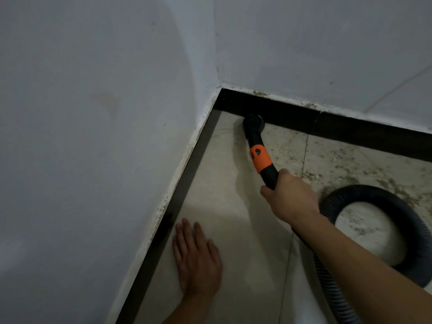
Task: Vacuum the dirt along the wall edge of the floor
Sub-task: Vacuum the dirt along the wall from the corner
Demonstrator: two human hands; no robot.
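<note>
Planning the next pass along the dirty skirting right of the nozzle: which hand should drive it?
Right. The right hand grips the vacuum wand, its nozzle at the skirting beside the dirt. The left hand lies flat on the floor tile, holding nothing.

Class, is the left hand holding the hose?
No, the left hand lies flat on the floor; the right hand grips the wand.

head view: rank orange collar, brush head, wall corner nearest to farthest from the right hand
1. orange collar, just ahead of the right hand on the grip
2. brush head, against the far baseboard
3. wall corner, beyond it, upper left
</note>
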